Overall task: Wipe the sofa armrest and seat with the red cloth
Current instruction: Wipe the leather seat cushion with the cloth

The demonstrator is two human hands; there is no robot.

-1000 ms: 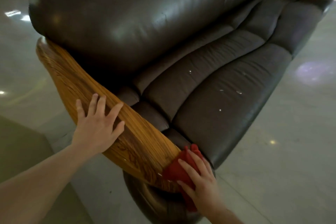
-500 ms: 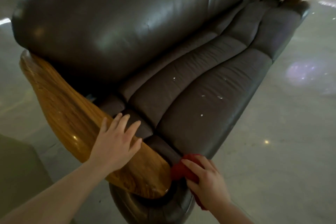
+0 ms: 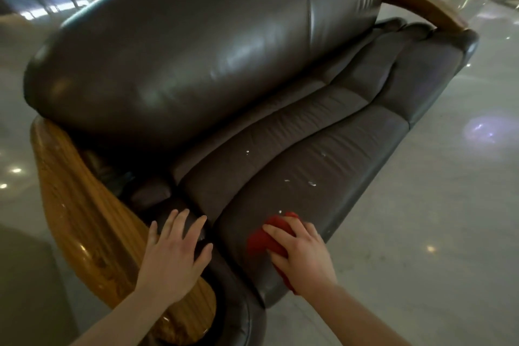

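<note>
right hand (image 3: 304, 254) pressing cloth (image 3: 266, 239) flat on seat (image 3: 323, 166) front, to wipe | crumbs (image 3: 311, 183) at 1 o'clock | left hand (image 3: 175, 254) spread empty by armrest (image 3: 81, 219), bracing me

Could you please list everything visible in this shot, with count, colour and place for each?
sofa: one, dark brown leather, fills the centre.
wooden armrest: two, orange-brown; one near left, one far right.
white specks: several, scattered on the seat cushions.
red cloth: one, bunched on the seat's front edge.
floor: pale, glossy, all around.
left hand: open, flat beside the near armrest.
right hand: pressing on the red cloth.
</note>
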